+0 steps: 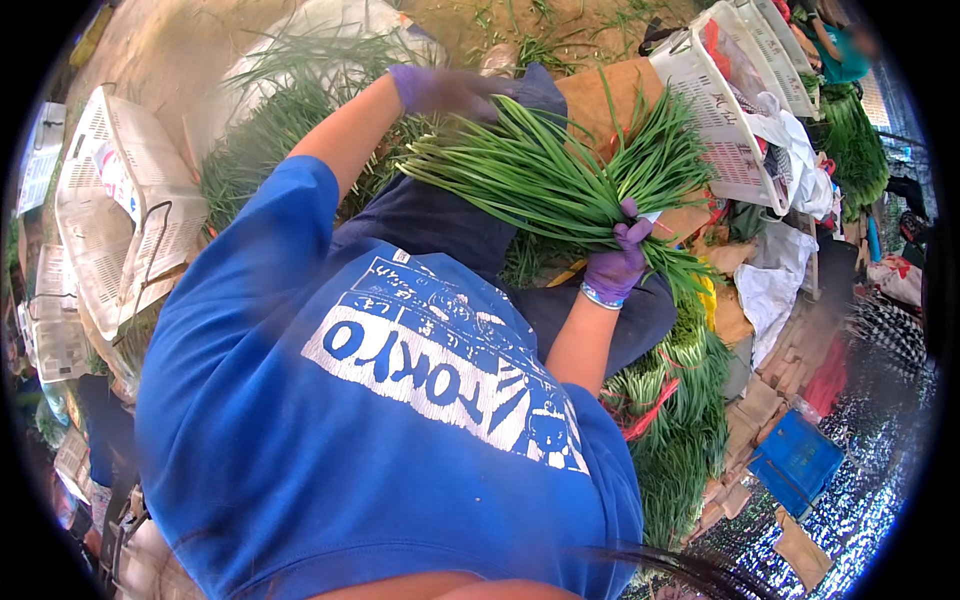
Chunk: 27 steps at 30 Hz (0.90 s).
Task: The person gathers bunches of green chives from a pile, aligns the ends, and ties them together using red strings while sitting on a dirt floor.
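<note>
the right hand [614, 268], in a purple glove, is near two o'clock from the middle of the view. its fingers are closed around a bunch of green leaves [530, 175], and the thumb is pressed on the near side of it. this bunch is at one o'clock, above the dark trousers [440, 217] of the person. its long leaves fan out toward ten o'clock, while more leaves stand up toward one o'clock from the hand.

the left hand [447, 94], also in a purple glove, is near twelve o'clock, beside the leaves of the bunch. it is blurred, so i cannot tell if its fingers are spread or pressed together, or if they touch the leaves.

a heap of loose leaves [265, 165] lies at ten o'clock, under the left arm. farther out, between nine and ten o'clock, is a white basket [165, 170]. at two o'clock stands another white basket [725, 150] with cloths at its side. at four o'clock lie bundles of greens [690, 430] with a red strip [652, 412] across them, and beyond is a blue box [797, 460].
</note>
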Available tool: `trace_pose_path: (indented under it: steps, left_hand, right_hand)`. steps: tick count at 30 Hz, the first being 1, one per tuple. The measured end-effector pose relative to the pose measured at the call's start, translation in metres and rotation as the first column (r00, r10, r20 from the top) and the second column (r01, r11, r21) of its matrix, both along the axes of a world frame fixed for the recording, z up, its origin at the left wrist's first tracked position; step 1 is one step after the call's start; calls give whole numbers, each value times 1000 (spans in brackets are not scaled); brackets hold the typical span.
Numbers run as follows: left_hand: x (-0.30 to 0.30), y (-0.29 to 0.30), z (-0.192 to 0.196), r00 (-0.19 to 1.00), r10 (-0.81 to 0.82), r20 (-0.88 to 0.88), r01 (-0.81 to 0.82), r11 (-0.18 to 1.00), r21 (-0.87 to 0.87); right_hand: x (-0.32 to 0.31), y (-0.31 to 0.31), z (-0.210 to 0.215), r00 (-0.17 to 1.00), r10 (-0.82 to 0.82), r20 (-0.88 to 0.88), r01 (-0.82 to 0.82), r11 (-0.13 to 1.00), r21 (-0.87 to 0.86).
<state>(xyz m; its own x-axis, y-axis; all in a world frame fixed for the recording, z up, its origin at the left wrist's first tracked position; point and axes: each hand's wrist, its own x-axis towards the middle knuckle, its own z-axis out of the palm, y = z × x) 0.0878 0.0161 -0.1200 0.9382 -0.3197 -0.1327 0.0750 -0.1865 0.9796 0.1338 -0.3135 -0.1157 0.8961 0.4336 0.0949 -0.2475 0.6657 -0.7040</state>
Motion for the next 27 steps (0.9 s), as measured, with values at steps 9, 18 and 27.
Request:
trace_pose_path:
  steps: [9, 18, 27]
  left_hand:
    - [-5, -24, 6, 922, 338, 191, -388, 796, 464]
    - [-50, 21, -28, 846, 176, 503, -531, 208, 821]
    - [-52, 17, 33, 783, 308, 540, -589, 648, 483]
  right_hand:
    - [1, 4, -1, 996, 78, 41, -82, 991, 104]
    - [2, 4, -19, 997, -48, -67, 54, 995, 81]
    - [30, 49, 60, 989, -49, 137, 92, 942, -323]
